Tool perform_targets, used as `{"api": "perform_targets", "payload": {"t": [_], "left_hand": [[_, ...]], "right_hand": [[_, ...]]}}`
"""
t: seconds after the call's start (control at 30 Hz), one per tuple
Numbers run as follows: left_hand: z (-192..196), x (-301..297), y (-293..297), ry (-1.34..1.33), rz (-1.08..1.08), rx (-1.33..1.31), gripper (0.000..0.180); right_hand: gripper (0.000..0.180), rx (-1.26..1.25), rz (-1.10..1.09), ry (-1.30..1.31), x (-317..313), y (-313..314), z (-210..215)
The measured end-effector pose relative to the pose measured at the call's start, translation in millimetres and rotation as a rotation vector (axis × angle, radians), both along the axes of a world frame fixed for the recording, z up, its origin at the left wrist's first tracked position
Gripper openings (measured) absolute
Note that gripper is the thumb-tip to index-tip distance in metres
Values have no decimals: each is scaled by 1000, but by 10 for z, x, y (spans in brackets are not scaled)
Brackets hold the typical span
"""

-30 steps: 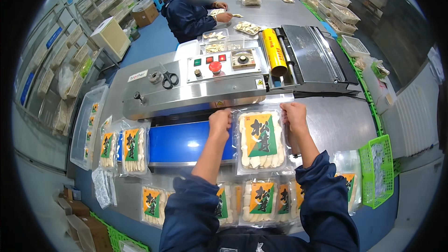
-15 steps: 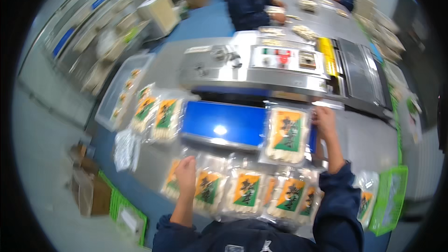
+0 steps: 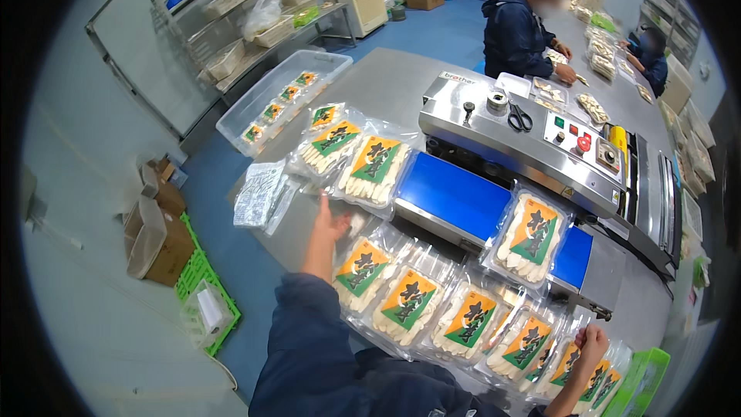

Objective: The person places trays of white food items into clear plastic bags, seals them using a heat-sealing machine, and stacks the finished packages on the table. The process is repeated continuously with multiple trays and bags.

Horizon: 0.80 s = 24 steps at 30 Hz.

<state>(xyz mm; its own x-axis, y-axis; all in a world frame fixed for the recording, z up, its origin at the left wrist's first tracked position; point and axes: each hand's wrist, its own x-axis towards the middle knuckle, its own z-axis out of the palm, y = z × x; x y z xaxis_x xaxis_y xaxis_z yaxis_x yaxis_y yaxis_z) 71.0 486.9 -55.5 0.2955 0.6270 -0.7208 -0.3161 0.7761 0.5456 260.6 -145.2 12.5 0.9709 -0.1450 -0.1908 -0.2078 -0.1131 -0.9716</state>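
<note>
My left hand (image 3: pixel 332 225) is beside the lower edge of two clear packs of pale mushroom-like pieces, thumb and fingers apart. The nearer of them, a labelled pack (image 3: pixel 374 170), lies by the left end of a blue conveyor belt (image 3: pixel 448 194). Another flat pack (image 3: pixel 531 238), with an orange and green label, rests on the belt's right part. My right hand (image 3: pixel 593 344) is closed over the upper edge of a pack (image 3: pixel 566 363) in the near row; what its fingers pinch is hidden. Several similar packs, including a middle pack (image 3: pixel 407 305), line the table's near edge, some overlapping.
A steel sealing machine (image 3: pixel 517 120) with scissors (image 3: pixel 519 117) on top stands behind the belt. A clear bin (image 3: pixel 231 120) and a folded plastic bundle (image 3: pixel 260 194) lie left. Green baskets (image 3: pixel 644 386) stand at right. Co-workers (image 3: pixel 517 35) handle pieces farther back.
My right hand has let go of the pack on the belt and moved down to the near row. My left hand has moved from the near row toward the left packs. The view has turned left.
</note>
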Motion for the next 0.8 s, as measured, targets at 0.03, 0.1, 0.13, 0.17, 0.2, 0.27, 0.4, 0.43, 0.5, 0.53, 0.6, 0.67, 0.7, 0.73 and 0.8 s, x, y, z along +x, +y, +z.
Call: {"api": "perform_targets", "payload": {"t": [0.03,0.1,0.13,0.17,0.2,0.27,0.4,0.43,0.5,0.53,0.6,0.67,0.7,0.73,0.8], "left_hand": [[-58,109,155,-67,9,-7,83],[-32,269,439,-359,4,376,67],[-127,81,940,-283,-14,443,60],[-114,-199,1453,-195,-21,526,54],[-28,-73,1628,-288,126,552,52],[174,226,1613,-397,276,485,57],[307,77,1345,-117,28,410,83],[231,-58,1232,34,-127,439,89],[127,-225,893,-30,-426,276,96],[202,-152,622,157,-206,58,86],[-64,-391,840,-409,-348,-133,67],[140,-242,865,-750,-532,-31,52],[26,-285,1304,-578,-404,110,46],[-43,-319,1728,-811,-502,-78,44],[-62,-263,2378,-411,-128,417,43]], "right_hand": [[15,-30,-51,9,-144,-59,-8],[15,-57,-123,21,-378,-142,-6],[14,-35,-119,33,-450,-154,-27],[14,2,-100,55,-489,-129,-76],[14,-45,-170,85,-588,-133,-80],[13,-84,-255,108,-821,-148,-79],[13,-70,-310,140,-1063,57,-82],[13,-57,-321,148,-1113,111,-114],[13,-43,-278,126,-1191,163,-172],[15,-119,-172,124,-1198,46,-286],[19,-153,-242,185,-1205,451,-98],[21,-115,-205,172,-1246,417,-101],[21,-142,-204,141,-1207,559,37],[21,-82,-184,177,-1166,543,38],[18,-96,-212,209,-1096,581,101]]}}
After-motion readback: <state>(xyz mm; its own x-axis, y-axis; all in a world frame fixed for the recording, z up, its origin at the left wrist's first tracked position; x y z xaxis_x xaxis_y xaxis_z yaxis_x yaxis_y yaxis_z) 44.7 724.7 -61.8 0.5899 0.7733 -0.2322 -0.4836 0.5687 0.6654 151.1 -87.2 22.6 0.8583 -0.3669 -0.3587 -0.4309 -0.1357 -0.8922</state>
